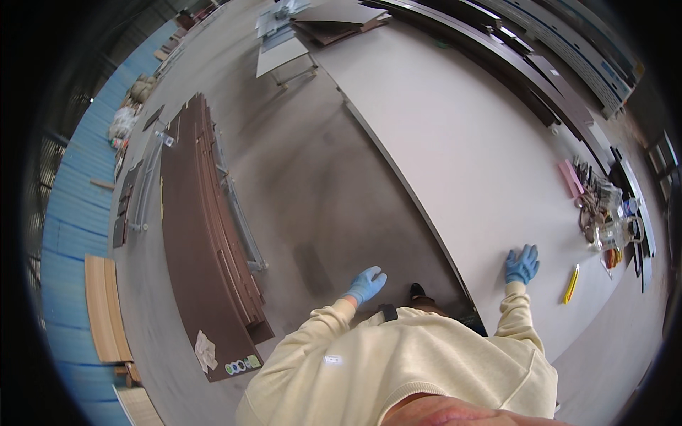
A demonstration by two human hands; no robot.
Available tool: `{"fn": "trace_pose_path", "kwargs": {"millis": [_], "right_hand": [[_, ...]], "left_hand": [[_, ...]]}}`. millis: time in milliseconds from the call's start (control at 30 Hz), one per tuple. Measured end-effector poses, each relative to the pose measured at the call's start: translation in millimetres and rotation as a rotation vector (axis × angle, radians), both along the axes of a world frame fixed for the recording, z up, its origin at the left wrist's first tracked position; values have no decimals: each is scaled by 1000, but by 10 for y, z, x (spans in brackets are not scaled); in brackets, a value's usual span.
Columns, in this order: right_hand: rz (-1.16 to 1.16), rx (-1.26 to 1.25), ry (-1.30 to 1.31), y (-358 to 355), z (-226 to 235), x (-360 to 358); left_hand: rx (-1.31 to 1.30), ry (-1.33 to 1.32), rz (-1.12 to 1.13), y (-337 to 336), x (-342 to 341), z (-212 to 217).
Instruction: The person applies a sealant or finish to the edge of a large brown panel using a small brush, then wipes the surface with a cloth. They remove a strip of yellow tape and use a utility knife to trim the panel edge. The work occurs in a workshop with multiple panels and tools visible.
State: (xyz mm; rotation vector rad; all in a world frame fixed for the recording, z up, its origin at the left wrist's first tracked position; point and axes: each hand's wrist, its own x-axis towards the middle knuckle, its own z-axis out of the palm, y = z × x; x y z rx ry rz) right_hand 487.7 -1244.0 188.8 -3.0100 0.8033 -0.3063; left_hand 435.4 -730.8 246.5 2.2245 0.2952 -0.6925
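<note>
My right hand [522, 265], in a blue glove, rests with its fingers apart on a long pale grey worktop [469, 156]. A slim yellow tool [570, 284], perhaps a utility knife, lies just to its right. Beyond that stands a clear plastic jar [608, 236] among bottles and small items. My left hand [366, 284], also gloved in blue, hangs over the floor left of the worktop's edge. Its fingers are stretched out and it holds nothing.
To the left, long dark brown panels [192, 213] lie stacked on a metal stand, with a crumpled white cloth [205, 351] on the near end. A pink block [570, 179] sits at the worktop's right. Dark long strips [518, 85] line its far right side. Grey floor [312, 163] runs between.
</note>
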Motion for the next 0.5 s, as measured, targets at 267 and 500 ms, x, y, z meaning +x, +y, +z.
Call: {"fn": "trace_pose_path", "kwargs": {"millis": [267,500], "right_hand": [[169,10,45,973,-9,-42],[553,37,43,2387,-56,-116]], "left_hand": [[95,226,397,1060,-920,-839],[75,167,576,1909,-2242,-1411]]}}
